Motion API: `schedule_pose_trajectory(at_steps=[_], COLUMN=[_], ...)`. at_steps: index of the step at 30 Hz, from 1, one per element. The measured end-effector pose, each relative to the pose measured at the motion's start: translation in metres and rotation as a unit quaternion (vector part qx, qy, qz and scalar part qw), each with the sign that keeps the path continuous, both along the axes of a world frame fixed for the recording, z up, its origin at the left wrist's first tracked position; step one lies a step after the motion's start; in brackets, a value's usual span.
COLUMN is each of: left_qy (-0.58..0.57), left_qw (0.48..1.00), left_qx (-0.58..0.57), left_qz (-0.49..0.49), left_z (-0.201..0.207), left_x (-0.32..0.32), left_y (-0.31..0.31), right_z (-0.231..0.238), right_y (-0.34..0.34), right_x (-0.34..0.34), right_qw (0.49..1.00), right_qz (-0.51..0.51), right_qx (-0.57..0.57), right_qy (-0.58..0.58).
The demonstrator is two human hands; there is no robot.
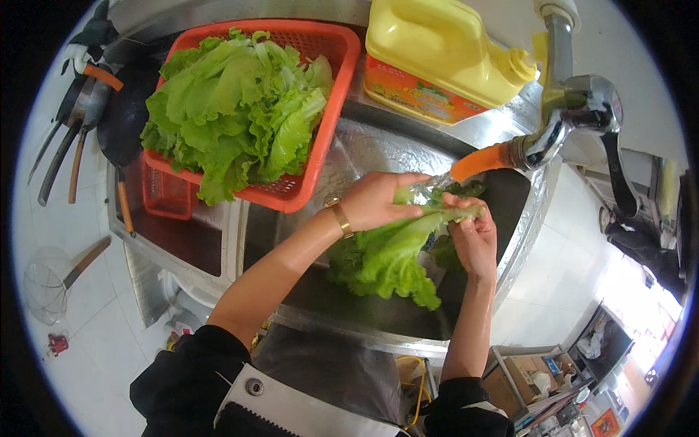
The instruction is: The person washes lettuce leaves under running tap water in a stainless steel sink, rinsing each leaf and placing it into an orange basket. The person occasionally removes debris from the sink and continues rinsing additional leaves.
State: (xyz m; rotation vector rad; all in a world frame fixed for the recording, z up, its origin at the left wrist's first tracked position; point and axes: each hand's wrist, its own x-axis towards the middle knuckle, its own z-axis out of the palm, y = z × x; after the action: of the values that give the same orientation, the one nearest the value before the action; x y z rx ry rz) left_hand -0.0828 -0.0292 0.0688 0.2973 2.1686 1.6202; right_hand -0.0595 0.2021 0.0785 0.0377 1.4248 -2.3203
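Observation:
Over the right sink basin, my two hands hold a green lettuce leaf (397,255) under running water. My left hand (375,202), with a gold bracelet at the wrist, is closed on the leaf near its upper part; some fingers are hidden behind water and leaf. The fingertips of my right hand (475,237) pinch the pale stem end. Water falls on the leaf from the orange nozzle (484,162) of a chrome faucet (575,109). More dark green leaf shows behind and below my hands. A red plastic basket (342,95) heaped with lettuce (240,109) stands at the upper left.
A yellow jug (429,44) stands on the steel ledge behind the basin. The left basin (189,244) holds a smaller red basket (164,193). Pans and handled tools (80,124) hang at the far left, above a wire strainer (47,284). The faucet lever (619,175) juts out at right.

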Motion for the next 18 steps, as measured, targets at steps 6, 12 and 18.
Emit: schedule_pose_trajectory(at_steps=[6,12,18], left_qy=[-0.094,-0.064,-0.017], left_qw=[0.990,0.997,1.000], left_qx=[-0.010,0.038,-0.011], left_qz=[-0.104,-0.007,-0.015], left_z=[0.002,-0.003,-0.001], left_x=[-0.005,0.007,0.012], left_y=[0.009,0.016,0.020], right_z=[0.003,0.005,0.006], right_y=[0.001,-0.005,-0.015], right_x=[-0.006,-0.007,-0.006], right_qw=[0.998,0.997,0.995], right_qz=[-0.009,0.007,0.039], right_qx=[-0.056,-0.037,-0.025], right_qy=[-0.026,-0.061,-0.093])
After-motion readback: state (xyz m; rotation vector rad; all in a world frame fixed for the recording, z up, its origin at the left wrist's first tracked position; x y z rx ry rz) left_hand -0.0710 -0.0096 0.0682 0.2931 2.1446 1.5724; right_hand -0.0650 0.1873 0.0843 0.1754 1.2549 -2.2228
